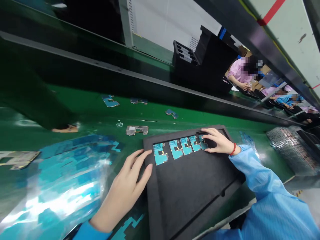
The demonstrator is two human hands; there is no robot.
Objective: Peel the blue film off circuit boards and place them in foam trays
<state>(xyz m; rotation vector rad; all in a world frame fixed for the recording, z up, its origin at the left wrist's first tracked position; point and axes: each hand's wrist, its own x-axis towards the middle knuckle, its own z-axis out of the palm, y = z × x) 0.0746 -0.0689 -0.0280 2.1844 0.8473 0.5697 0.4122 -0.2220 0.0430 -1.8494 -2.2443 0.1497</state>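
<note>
A black foam tray (192,180) lies tilted before me, with a row of several small circuit boards covered in blue film along its far side. At the right end of that row, my right hand (218,141) has thumb and fingers closed about the edges of the last circuit board (203,142). My left hand (128,183) is at the tray's left rim, holding nothing, its fingers apart and their tips at the rim. Closest to those fingertips is the leftmost circuit board (160,155), set a little apart from the others.
Cut blue film sheets (67,176) are piled on the green bench at left. Loose boards (110,101) and a grey bare board (137,130) lie beyond the tray. Stacked clear trays (292,146) stand right. A black box (186,53) sits behind the rail; co-workers (241,73) sit farther off.
</note>
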